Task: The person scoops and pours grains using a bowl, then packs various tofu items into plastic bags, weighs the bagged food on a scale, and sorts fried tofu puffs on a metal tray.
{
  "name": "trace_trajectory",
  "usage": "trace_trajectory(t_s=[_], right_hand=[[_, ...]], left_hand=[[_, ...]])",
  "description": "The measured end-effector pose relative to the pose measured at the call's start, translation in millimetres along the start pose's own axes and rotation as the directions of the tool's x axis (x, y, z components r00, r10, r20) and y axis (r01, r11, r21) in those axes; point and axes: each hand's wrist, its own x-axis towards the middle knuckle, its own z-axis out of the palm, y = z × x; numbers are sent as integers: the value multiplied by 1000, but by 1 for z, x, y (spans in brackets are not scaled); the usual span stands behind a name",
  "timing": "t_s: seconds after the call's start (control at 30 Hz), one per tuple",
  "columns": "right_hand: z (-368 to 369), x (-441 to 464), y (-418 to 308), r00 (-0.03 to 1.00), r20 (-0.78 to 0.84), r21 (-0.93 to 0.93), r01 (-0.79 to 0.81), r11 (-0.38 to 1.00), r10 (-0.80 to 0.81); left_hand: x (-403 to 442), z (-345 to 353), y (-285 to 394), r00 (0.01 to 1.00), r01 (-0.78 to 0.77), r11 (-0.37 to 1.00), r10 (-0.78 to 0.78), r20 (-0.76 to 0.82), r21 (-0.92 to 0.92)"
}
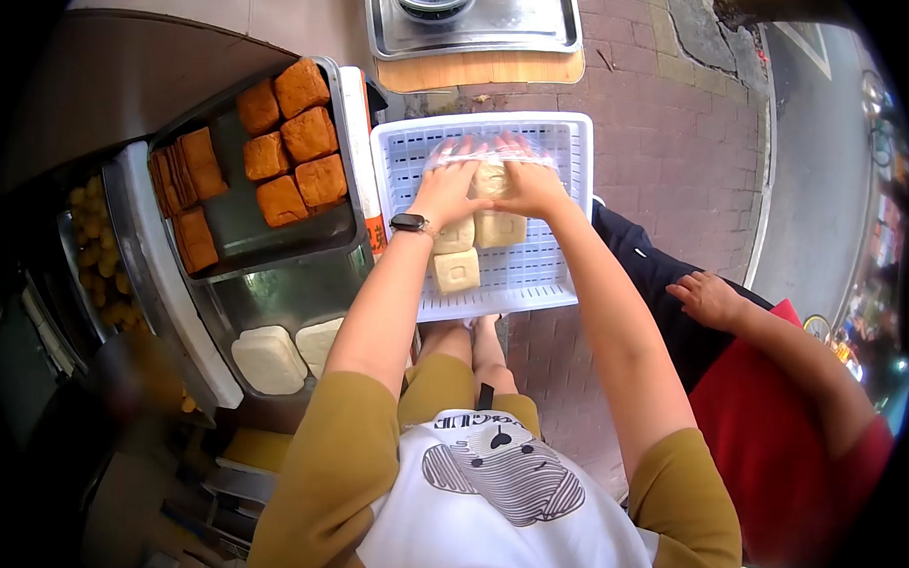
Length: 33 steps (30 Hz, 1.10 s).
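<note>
Both of my hands are over the white plastic basket (580,178), their fingers under or inside a thin clear plastic bag (441,155). My left hand (446,192), with a dark band on its wrist, curls at the left side of the bag. Opposite it, my right hand (534,189) curls at the right side, thumb pointing inward. A pale tofu block (490,179) shows between them; whether the fingers touch it I cannot tell. Nearer to me in the basket sit more tofu blocks (457,272), some with a square mark on top.
Left of the basket, a metal tray (246,232) holds several browned tofu blocks (310,134) and thin brown slices. White slabs (270,360) lie nearer to me. A metal tray (523,36) with a round container stands ahead. To the right is a person in a red shirt (760,435).
</note>
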Motion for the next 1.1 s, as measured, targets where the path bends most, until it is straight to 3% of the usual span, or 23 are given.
trace_trajectory(t_s=[0.03, 0.07, 0.17, 0.2, 0.3, 0.4, 0.5, 0.6, 0.7, 0.8, 0.93, 0.97, 1.03, 1.1], right_hand=[[1, -2, 2, 999, -26, 26, 20, 999, -19], [11, -3, 9, 984, -147, 70, 109, 992, -98], [5, -4, -3, 1000, 16, 247, -29, 969, 26], [10, -6, -3, 995, -99, 262, 45, 964, -20], [13, -1, 1, 982, -173, 246, 120, 962, -78], [9, 5, 2, 986, -141, 226, 124, 966, -93], [3, 9, 2, 991, -85, 172, 113, 979, -99], [-1, 8, 3, 978, -163, 159, 159, 975, -133], [-7, 8, 1, 993, 40, 386, 83, 919, -107], [-26, 5, -1, 990, -2, 378, 133, 916, -143], [-80, -7, -11, 996, -22, 640, 83, 764, -90], [-98, -17, -18, 991, -111, 599, 125, 791, -73], [-144, -51, -36, 994, -103, 759, 94, 645, -24], [-194, -103, -54, 1000, 10, 692, 13, 722, -28]], left_hand=[[-1, 0, 3, 1000, 15, 1000, -15, 0, -26], [2, -3, 2, 973, 134, 968, -88, 213, -214], [1, 23, -3, 1000, 20, 937, -11, 27, -350], [1, 26, -2, 999, -30, 948, 17, -43, -318], [11, 26, -11, 999, 46, 928, -38, 31, -370], [17, 24, -21, 967, 252, 809, -198, 157, -531], [20, 21, -21, 947, 272, 844, -149, 285, -463], [8, 19, -10, 974, 226, 833, -181, 137, -505], [2, 23, -5, 980, 195, 641, -156, 124, -743], [1, 10, 1, 981, 185, 673, -170, 93, -716], [-4, -25, 6, 986, 135, 354, -136, 92, -925], [-13, -43, 16, 986, 140, 198, -115, 119, -970], [-36, -74, 35, 986, 150, -117, -49, 157, -982], [-70, -93, 53, 979, 180, -361, -24, 202, -915]])
